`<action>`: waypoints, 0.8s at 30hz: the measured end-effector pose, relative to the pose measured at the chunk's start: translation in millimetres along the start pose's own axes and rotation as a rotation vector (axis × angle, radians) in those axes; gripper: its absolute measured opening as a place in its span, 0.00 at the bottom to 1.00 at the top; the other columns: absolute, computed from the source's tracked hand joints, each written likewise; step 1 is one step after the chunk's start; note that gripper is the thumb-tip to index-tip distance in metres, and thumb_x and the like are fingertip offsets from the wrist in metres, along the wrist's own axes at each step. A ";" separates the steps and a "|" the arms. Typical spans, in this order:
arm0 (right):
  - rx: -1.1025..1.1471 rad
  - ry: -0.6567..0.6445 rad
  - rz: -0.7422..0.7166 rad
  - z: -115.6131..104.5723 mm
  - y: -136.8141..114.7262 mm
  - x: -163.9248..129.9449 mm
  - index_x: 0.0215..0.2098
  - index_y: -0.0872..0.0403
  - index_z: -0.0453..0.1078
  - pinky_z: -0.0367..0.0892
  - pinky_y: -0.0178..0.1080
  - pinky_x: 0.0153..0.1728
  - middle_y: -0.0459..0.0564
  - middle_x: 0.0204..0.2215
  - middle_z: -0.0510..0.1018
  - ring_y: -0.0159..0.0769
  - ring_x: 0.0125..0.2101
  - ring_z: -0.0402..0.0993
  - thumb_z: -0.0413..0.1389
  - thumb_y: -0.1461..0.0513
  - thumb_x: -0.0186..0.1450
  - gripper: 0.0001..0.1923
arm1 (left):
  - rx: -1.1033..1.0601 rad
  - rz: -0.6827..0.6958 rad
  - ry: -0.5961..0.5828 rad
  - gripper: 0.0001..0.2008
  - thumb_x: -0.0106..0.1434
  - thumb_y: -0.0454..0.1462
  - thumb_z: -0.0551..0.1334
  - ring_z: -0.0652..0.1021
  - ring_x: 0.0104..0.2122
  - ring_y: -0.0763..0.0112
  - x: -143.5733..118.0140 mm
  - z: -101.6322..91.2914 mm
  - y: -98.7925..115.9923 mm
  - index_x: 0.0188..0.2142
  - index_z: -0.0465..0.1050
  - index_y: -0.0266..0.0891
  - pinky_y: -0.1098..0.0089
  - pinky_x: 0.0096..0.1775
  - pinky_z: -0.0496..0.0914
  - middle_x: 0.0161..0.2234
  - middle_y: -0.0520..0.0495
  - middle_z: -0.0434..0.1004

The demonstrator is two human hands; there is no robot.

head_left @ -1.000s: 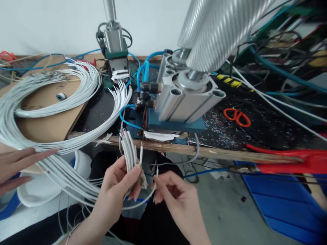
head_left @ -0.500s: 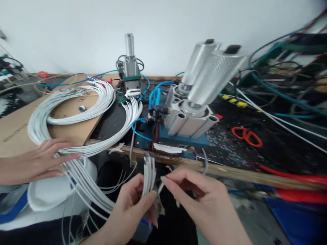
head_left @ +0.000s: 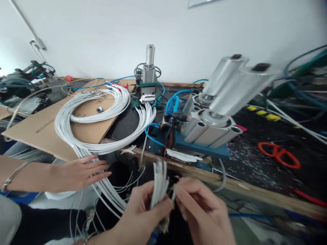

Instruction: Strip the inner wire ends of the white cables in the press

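My left hand (head_left: 148, 211) is closed round a bundle of white cables (head_left: 159, 180), their cut ends pointing up and blurred. Close beside it, my right hand (head_left: 204, 207) pinches a single white cable (head_left: 173, 195) between thumb and fingers, just right of the bundle. From my left hand, more white cables (head_left: 109, 190) run up and left under a co-worker's hand (head_left: 81, 173), which lies over them with fingers stretched. They lead to a large coil of white cables (head_left: 63, 124) on a cardboard sheet (head_left: 33, 137). Something pale below my left fingers is unclear.
Behind my hands stands a metal pneumatic machine (head_left: 208, 127) with two clear-wrapped cylinders. A smaller one (head_left: 149, 76) is farther back. Orange-handled scissors (head_left: 278, 154) lie on the black bench at right, near coloured scraps (head_left: 245, 161). The wooden bench edge (head_left: 240, 190) runs before me.
The view has shifted, so the bench appears farther right and lower. The co-worker's hand has moved right along the cables. My right fingers stay by the bundle, pinching a cable.
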State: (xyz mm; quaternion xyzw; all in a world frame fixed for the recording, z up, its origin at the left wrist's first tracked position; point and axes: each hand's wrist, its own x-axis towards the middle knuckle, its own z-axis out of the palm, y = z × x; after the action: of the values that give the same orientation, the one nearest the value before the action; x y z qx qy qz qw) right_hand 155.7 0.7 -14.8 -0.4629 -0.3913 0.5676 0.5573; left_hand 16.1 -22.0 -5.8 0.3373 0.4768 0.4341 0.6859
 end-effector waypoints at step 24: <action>0.110 0.158 -0.009 3.2 15.8 -8.6 0.35 0.52 0.81 0.70 0.29 0.17 0.48 0.25 0.81 0.31 0.19 0.74 0.67 0.51 0.64 0.12 | -0.033 0.160 0.173 0.14 0.60 0.46 0.74 0.76 0.32 0.70 2.8 -1.8 9.5 0.34 0.80 0.37 0.73 0.38 0.71 0.29 0.48 0.80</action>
State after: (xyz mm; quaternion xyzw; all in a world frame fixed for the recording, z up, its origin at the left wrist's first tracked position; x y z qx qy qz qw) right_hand 148.0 -8.7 -28.4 -0.4731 -0.3167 0.5474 0.6134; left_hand 12.3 -15.6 0.9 0.3241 0.4985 0.5229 0.6107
